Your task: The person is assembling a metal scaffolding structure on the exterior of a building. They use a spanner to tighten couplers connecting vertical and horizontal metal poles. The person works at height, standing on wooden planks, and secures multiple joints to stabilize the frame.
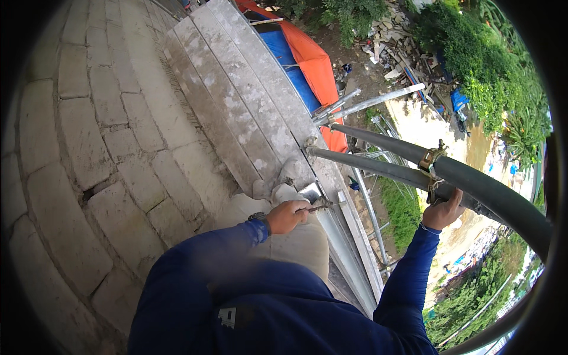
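My left hand is closed around a small hand tool with a brown handle and a thin metal end; its exact kind cannot be made out. That hand is held in front of my light trousers. Out to the right, my right hand grips the lower dark scaffold tube, just below a rusty metal clamp. A second, thicker scaffold tube runs beside it, bending toward the picture's rim. A watch or bracelet is on my left wrist.
A wall of large pale blocks rises close on the left. Dusty scaffold planks lie ahead, with a long metal channel along the right edge. Far below are orange tarpaulin, debris and green trees.
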`<state>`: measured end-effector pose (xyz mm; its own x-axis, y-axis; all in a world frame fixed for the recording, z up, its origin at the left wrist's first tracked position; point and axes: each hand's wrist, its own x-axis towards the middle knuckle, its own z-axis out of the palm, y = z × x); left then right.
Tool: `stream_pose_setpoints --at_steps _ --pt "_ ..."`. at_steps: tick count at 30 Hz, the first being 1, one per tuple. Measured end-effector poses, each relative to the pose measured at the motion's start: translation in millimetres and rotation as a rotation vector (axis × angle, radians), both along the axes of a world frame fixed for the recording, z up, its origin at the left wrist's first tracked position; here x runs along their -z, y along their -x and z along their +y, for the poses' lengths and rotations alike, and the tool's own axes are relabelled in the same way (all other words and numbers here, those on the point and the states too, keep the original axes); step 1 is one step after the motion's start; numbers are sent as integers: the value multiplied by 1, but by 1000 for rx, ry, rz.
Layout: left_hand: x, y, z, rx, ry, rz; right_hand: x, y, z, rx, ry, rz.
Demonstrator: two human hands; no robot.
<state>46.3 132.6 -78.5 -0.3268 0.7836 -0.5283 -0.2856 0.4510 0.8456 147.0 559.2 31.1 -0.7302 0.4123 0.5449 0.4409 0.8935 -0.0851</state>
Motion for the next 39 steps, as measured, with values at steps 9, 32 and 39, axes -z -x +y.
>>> stream_pose_setpoints --at_steps 9,32,39 --pt "-12 4 -11 152 -53 -64 -10 9 -11 9 8 18" --pt "-20 77 13 -74 -160 -95 -4 4 -1 122 226 48" --pt "-7 149 26 4 -179 102 10 -12 15 227 641 327"
